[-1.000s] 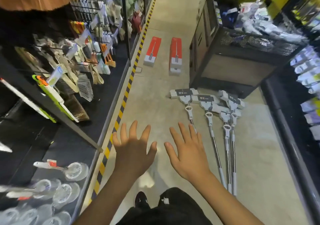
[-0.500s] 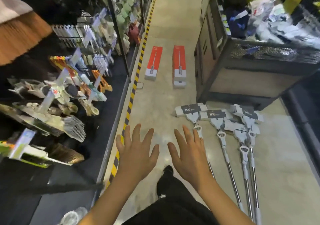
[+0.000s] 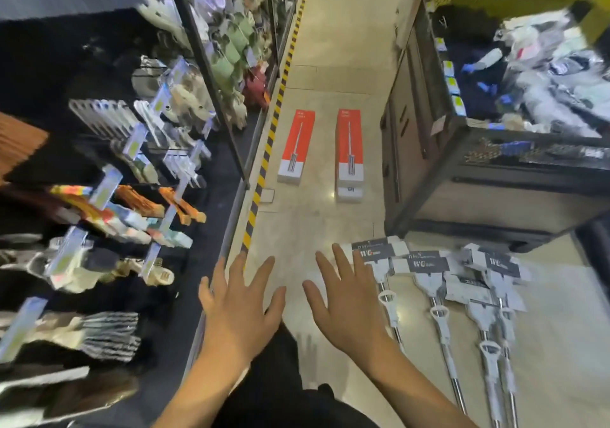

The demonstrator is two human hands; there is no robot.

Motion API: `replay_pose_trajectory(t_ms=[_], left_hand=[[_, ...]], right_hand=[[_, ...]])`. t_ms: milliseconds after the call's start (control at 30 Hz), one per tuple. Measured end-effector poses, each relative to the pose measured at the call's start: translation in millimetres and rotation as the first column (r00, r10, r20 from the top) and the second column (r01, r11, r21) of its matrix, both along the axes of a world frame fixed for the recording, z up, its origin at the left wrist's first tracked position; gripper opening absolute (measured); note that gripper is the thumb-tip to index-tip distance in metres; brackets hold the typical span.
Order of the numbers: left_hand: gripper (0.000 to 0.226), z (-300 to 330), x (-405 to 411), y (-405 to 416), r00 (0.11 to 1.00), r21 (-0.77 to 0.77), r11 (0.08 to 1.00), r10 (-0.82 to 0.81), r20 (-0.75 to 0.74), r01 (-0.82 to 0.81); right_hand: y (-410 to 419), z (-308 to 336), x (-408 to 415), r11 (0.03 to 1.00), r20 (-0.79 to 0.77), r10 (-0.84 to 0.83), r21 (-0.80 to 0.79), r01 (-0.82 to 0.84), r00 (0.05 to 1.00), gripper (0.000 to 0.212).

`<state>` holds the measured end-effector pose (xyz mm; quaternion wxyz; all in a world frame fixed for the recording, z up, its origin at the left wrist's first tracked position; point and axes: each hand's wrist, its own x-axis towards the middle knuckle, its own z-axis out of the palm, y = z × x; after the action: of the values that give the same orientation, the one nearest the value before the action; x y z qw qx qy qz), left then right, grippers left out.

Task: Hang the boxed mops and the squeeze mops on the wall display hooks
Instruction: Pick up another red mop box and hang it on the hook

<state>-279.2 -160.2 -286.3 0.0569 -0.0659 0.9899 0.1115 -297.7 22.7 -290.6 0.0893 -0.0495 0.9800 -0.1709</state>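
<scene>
We count four squeeze mops flat on the shop-aisle floor, red boxed mops in two spots beyond, left grip and right grip spread, holding nothing, wall display hooks at floor's left edge.

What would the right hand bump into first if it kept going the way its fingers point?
Probably bare floor first. The right hand, open and empty, points up the aisle; farther along that line lies the stacked red mop box. Depth is hard to judge.
</scene>
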Motion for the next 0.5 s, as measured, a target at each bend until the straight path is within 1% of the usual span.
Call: replay_pose_trajectory(t_ms=[67,167,300,367,433,500], left_hand=[[0.07,-4.5,-39.6,-1.0,1.0,0.013,1.0,-0.015,0.01,0.014],[0.066,-8.3,-102.3,-4.2,0.999,0.036,0.998,-0.047,0.004,0.047],[0.065,-7.2,-206.8,-19.5,0.99,0.068,0.988,-0.141,0.011,0.14],[0.066,-0.5,-259.2,-27.1,0.983,0.082,0.98,-0.182,-0.037,0.184],[0.068,5.7,-311.3,-32.7,0.975,0.076,0.972,-0.219,-0.039,0.222],[0.068,7.8,-355.7,-35.3,0.967,0.063,0.965,-0.253,-0.021,0.254]], right_hand=[[-4.7,-3.0,-34.4,1.0,0.059,0.009,-0.017,-0.008,0.998,0.065],[-11.7,-3.2,-85.6,0.997,0.071,-0.023,-0.078,0.028,0.997,0.074],[-22.3,-2.5,-175.5,0.995,0.15,-0.07,-0.059,0.079,0.986,0.081],[-26.3,1.8,-219.2,0.991,0.142,-0.115,-0.053,0.123,0.983,0.084],[-28.8,5.3,-260.4,0.987,0.122,-0.145,-0.046,0.151,0.982,0.088],[-29.6,6.7,-295.8,0.986,0.121,-0.162,-0.011,0.165,0.979,0.082]])
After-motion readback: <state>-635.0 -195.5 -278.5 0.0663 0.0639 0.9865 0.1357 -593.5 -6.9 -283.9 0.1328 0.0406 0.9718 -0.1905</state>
